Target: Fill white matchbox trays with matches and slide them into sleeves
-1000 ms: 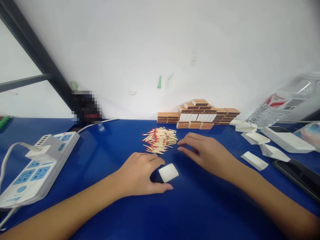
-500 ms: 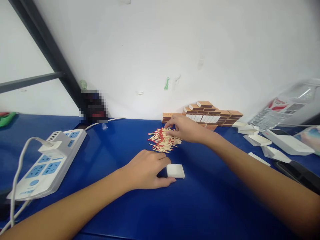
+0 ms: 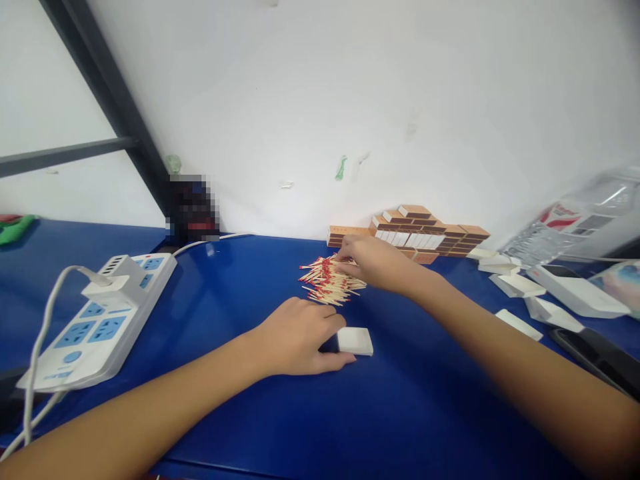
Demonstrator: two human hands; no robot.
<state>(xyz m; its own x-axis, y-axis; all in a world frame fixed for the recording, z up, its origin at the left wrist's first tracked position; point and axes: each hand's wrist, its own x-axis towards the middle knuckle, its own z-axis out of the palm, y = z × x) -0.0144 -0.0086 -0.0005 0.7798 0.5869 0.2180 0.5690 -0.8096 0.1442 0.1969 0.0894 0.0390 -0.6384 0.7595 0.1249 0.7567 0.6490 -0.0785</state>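
Observation:
My left hand (image 3: 300, 337) rests on the blue table (image 3: 240, 427), thumb and fingers closed around the near and far edges of a small white matchbox tray (image 3: 356, 341). Just beyond it lies a loose pile of matches (image 3: 327, 283) with red heads and pale sticks, pointing in many directions. At the pile's upper right, my right hand (image 3: 373, 262) reaches down with thumb and index finger bent together on some matches. How many it grips is hidden by the fingers.
Stacked matchboxes (image 3: 453, 239) stand against the wall behind the pile. Several white trays (image 3: 517, 285), a white box (image 3: 577, 291), a dark phone-like object (image 3: 595, 360) and a plastic bottle (image 3: 560, 220) are at the right. A power strip (image 3: 100, 327) with cables lies left.
The view has shifted slightly, so everything sits a little further right. My right fingers have moved slightly at the matches; my left hand keeps its hold on the matchbox tray.

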